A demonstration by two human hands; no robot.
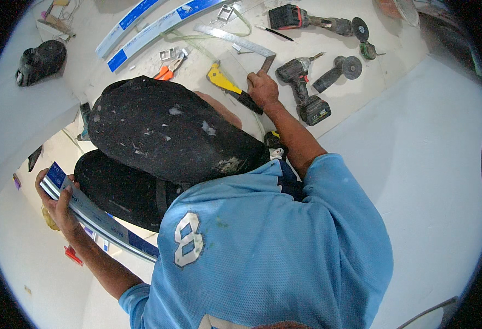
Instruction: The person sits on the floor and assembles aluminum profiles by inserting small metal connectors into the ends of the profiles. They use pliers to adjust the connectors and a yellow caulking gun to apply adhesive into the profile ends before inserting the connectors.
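Observation:
Low at the left, my left hand (60,205) is closed around the end of a long white profile strip (101,216) with blue printed film, which runs beside my leg. My right hand (264,90) is closed on the dark handle of a metal square (235,39), whose blade points up and left over the floor. Just left of that hand lies a yellow-and-black handled tool (224,80), its black end close to my fingers. Right of the hand a cordless drill (298,79) rests on the floor.
Two more film-covered strips (161,27) lie at the far left, near orange-handled pliers (169,67) and small metal brackets (225,12). A cordless grinder (317,22), a dark tool with a round disc (339,72) and a marker (274,33) lie far right. My bent legs (164,131) fill the middle.

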